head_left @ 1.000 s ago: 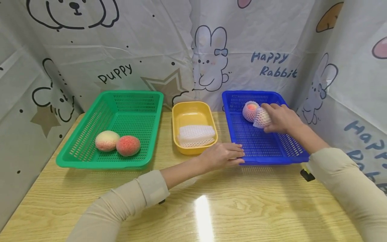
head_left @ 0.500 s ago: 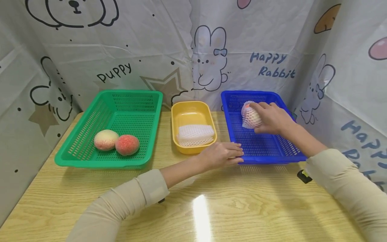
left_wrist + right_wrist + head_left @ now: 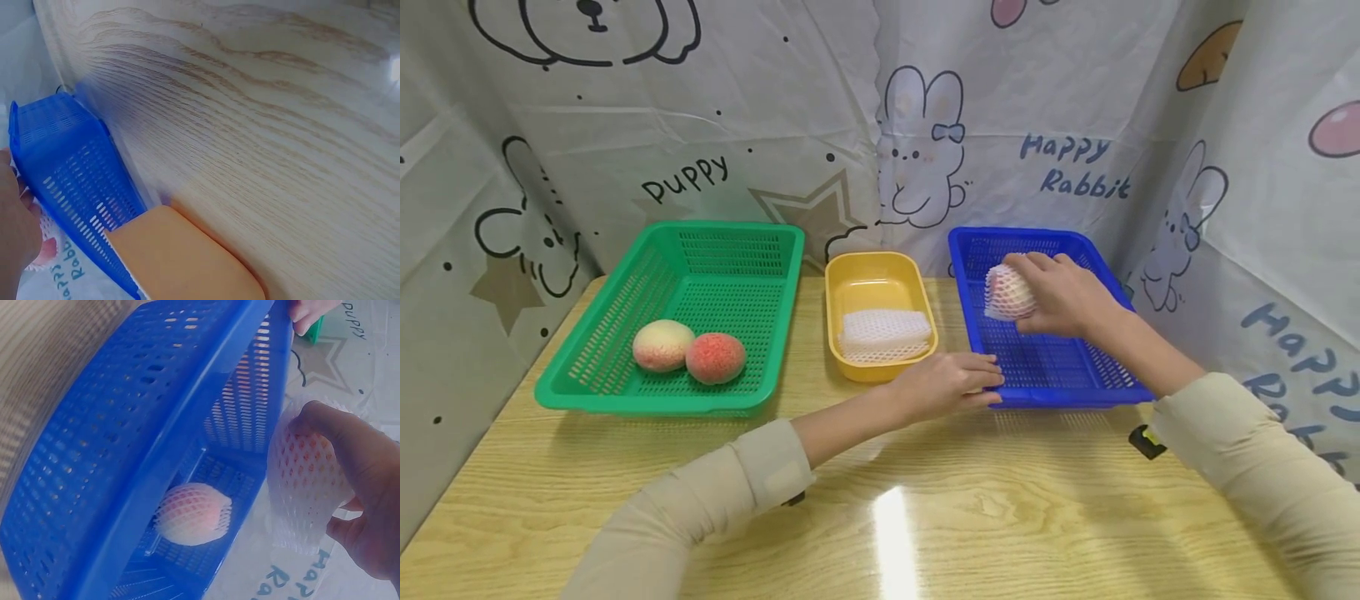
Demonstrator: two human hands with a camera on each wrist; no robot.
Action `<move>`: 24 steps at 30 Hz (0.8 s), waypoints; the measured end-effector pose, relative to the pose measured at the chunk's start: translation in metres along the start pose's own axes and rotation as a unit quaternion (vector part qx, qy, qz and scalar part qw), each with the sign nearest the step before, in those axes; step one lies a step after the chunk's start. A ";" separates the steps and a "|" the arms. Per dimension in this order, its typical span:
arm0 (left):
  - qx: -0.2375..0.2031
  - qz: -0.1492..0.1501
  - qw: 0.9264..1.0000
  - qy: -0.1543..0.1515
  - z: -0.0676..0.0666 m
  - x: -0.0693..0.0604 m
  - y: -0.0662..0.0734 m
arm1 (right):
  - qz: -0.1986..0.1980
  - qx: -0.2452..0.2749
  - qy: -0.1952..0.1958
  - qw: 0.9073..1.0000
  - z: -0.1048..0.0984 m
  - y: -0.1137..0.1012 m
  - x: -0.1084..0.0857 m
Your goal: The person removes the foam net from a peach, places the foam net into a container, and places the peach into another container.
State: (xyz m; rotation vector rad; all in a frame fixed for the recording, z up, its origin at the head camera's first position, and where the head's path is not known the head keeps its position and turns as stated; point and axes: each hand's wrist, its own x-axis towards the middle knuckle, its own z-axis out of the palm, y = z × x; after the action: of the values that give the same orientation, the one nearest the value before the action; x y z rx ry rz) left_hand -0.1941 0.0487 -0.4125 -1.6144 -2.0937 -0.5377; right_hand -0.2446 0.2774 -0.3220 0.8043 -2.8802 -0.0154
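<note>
My right hand point(image 3: 1063, 296) holds a peach in a white foam net point(image 3: 1011, 292) over the blue basket point(image 3: 1037, 392). In the right wrist view, thumb and fingers grip the netted peach point(image 3: 306, 465) from one side, and loose net hangs past it. A second netted peach point(image 3: 192, 514) lies on the basket's bottom; the right hand and its peach hide it in the head view. My left hand point(image 3: 951, 385) rests with its fingers laid over the near left corner of the basket's rim. Only part of that hand point(image 3: 15, 225) shows in the left wrist view.
A green basket point(image 3: 658, 407) at the left contains two bare peaches point(image 3: 688, 352). Between the baskets stands a yellow container point(image 3: 880, 267) with white foam nets point(image 3: 886, 335). A printed curtain point(image 3: 820, 100) encloses the wooden table point(image 3: 820, 533) at the back and sides.
My right hand has moved a little to the left with its netted peach, which now covers the other netted peach in the head view. The left hand stays on the rim.
</note>
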 end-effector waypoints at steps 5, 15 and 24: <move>-0.004 -0.020 0.999 0.032 -0.011 -0.006 0.000 | -0.012 0.002 0.018 1.000 -0.003 -0.007 0.002; 0.018 -0.027 0.994 0.103 -0.034 -0.024 -0.011 | -0.039 0.026 0.031 0.998 -0.005 -0.026 0.006; 0.015 -0.059 0.988 0.145 -0.058 -0.041 -0.019 | -0.051 0.042 0.036 0.997 -0.010 -0.042 0.009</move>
State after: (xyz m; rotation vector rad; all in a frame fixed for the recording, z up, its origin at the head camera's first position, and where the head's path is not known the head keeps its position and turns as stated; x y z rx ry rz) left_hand -0.1973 -0.0209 -0.3878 -1.3124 -1.9760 -0.7299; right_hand -0.2286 0.2371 -0.3134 0.9477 -2.7862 0.1217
